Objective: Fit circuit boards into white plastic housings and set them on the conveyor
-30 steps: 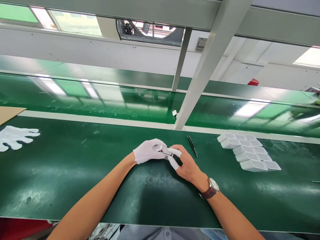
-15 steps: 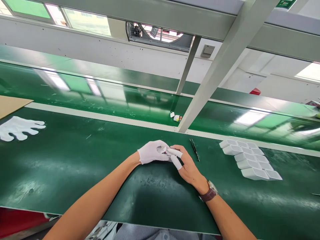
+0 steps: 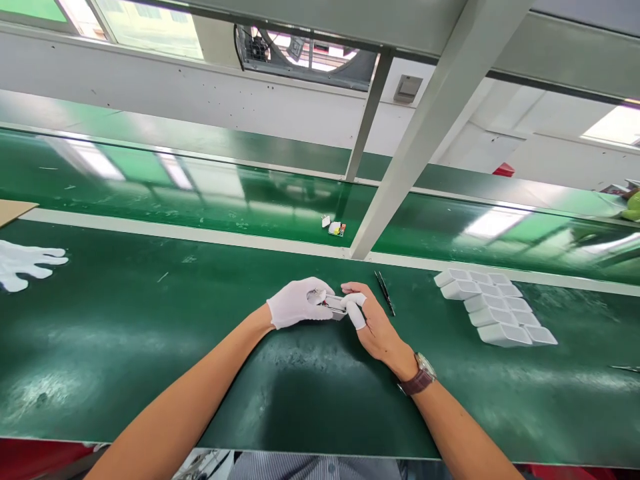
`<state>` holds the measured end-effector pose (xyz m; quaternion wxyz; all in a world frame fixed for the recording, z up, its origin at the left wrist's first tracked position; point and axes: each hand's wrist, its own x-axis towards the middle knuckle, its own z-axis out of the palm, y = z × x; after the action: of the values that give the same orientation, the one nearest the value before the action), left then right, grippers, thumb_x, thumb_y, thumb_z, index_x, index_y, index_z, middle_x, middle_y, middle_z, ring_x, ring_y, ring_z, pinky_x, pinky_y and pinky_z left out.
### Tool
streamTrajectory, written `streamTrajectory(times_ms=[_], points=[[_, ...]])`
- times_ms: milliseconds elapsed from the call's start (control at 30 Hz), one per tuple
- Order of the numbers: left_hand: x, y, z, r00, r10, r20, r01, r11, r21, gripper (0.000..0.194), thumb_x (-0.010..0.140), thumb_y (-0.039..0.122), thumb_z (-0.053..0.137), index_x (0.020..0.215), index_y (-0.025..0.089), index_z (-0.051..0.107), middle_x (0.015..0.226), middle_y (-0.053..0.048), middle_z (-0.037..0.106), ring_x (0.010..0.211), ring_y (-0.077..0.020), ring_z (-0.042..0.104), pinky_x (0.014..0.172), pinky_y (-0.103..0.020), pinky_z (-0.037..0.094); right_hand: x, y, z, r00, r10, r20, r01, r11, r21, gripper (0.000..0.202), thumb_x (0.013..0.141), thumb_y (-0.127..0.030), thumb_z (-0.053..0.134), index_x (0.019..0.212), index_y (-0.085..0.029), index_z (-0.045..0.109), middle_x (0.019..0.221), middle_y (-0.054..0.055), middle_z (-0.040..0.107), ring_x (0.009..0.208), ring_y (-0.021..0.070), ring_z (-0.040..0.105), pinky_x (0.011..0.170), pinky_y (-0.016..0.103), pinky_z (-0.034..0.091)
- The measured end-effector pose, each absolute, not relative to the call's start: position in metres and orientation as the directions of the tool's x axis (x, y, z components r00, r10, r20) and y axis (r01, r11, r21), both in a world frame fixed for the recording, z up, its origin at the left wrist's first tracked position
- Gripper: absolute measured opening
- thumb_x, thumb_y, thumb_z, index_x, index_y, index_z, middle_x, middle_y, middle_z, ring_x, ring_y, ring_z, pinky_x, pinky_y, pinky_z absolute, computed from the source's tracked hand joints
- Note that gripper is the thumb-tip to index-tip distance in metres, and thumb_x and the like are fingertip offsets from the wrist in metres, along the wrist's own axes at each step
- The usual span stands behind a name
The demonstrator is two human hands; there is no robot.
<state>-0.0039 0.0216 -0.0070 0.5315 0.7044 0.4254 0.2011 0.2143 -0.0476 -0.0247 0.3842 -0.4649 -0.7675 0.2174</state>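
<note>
My left hand (image 3: 294, 305), in a white glove, is closed around a small white open-sided plastic housing (image 3: 337, 307) above the green mat. Some small dark and reddish parts show inside it, too small to make out. At the housing's right end, the thumb and index finger of my right hand (image 3: 373, 327) pinch together on its edge. White finger cots cover those two fingertips, and a watch sits on that wrist. Just beyond my right hand, black tweezers (image 3: 385, 293) lie on the mat.
Several white plastic boxes (image 3: 500, 310) stand grouped at the right. A spare white glove (image 3: 30, 263) lies at the far left near a cardboard sheet (image 3: 15, 211). Small white and coloured pieces (image 3: 337, 229) lie behind the rail, beside a slanted metal post (image 3: 400, 167).
My right fingers have drawn back slightly to the right, so more of the housing shows between the hands. The whole view has shifted a little.
</note>
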Motion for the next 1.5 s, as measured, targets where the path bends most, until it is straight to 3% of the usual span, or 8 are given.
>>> streamTrajectory(times_ms=[367,533,667,967,1133,1267,1367,1500], points=[[-0.003,0.019,0.000,0.545,0.809,-0.219,0.399,-0.022,0.917,0.044,0.065,0.037,0.079,0.105,0.023,0.069,0.096,-0.001,0.070,0.087,-0.0200,0.065,0.072,-0.029,0.053,0.221,-0.049,-0.019,-0.311,0.822,0.477,0.563,0.564,-0.604,0.031,0.101,-0.017,0.046,0.128,-0.027,0.054,0.133,0.012,0.056,0.122,0.0245,0.059,0.106,0.049,0.052],[-0.004,0.020,-0.003,0.552,0.811,-0.197,0.403,-0.052,0.914,0.041,0.067,0.037,0.079,0.104,0.024,0.069,0.091,0.000,0.069,0.082,-0.0178,0.061,0.072,-0.029,0.050,0.218,-0.050,-0.018,-0.436,0.802,0.408,0.616,0.597,-0.515,0.047,0.099,-0.018,0.050,0.144,-0.030,0.046,0.142,0.014,0.050,0.132,0.0279,0.052,0.109,0.053,0.050],[-0.004,0.020,-0.004,0.553,0.806,-0.209,0.405,-0.041,0.913,0.041,0.068,0.037,0.079,0.106,0.024,0.069,0.093,0.000,0.068,0.084,-0.0186,0.062,0.074,-0.030,0.050,0.215,-0.049,-0.016,-0.478,0.795,0.374,0.661,0.606,-0.444,0.048,0.099,-0.018,0.051,0.145,-0.030,0.048,0.143,0.014,0.050,0.130,0.0302,0.053,0.107,0.055,0.051],[-0.002,0.019,0.004,0.550,0.805,-0.223,0.413,-0.029,0.910,0.038,0.068,0.035,0.078,0.102,0.024,0.069,0.096,0.000,0.069,0.086,-0.0186,0.062,0.076,-0.030,0.051,0.222,-0.047,-0.026,-0.393,0.764,0.512,0.601,0.635,-0.486,0.045,0.095,-0.020,0.060,0.138,-0.030,0.050,0.130,0.012,0.060,0.118,0.0262,0.063,0.097,0.048,0.058],[-0.005,0.020,0.002,0.569,0.793,-0.219,0.406,-0.039,0.913,0.040,0.069,0.035,0.078,0.105,0.023,0.068,0.098,-0.002,0.070,0.087,-0.0195,0.063,0.077,-0.031,0.052,0.221,-0.046,-0.026,-0.402,0.772,0.493,0.580,0.631,-0.516,0.044,0.096,-0.018,0.058,0.138,-0.029,0.050,0.125,0.010,0.064,0.112,0.0235,0.065,0.096,0.044,0.059],[-0.012,0.024,-0.003,0.591,0.792,-0.154,0.262,-0.007,0.965,0.037,0.084,0.044,0.064,0.110,0.019,0.068,0.103,-0.007,0.073,0.092,-0.0220,0.068,0.087,-0.037,0.054,0.218,-0.046,-0.024,-0.430,0.805,0.409,0.591,0.593,-0.547,0.044,0.097,-0.018,0.054,0.139,-0.028,0.050,0.126,0.009,0.063,0.111,0.0231,0.064,0.096,0.042,0.058],[-0.017,0.039,-0.009,0.421,0.904,-0.078,0.184,-0.002,0.983,0.046,0.090,0.052,0.056,0.116,0.016,0.066,0.113,-0.013,0.073,0.101,-0.0253,0.070,0.093,-0.040,0.055,0.215,-0.047,-0.025,-0.454,0.800,0.392,0.606,0.600,-0.523,0.044,0.097,-0.019,0.052,0.140,-0.027,0.050,0.127,0.010,0.061,0.111,0.0240,0.063,0.095,0.043,0.058],[-0.020,0.081,-0.015,0.097,0.995,0.027,0.550,-0.076,0.832,0.046,0.085,0.042,0.066,0.123,0.017,0.065,0.123,-0.012,0.071,0.112,-0.0247,0.068,0.101,-0.037,0.052,0.212,-0.047,-0.030,-0.461,0.784,0.416,0.582,0.621,-0.525,0.042,0.099,-0.018,0.050,0.139,-0.029,0.051,0.126,0.010,0.060,0.112,0.0246,0.062,0.097,0.045,0.057]])
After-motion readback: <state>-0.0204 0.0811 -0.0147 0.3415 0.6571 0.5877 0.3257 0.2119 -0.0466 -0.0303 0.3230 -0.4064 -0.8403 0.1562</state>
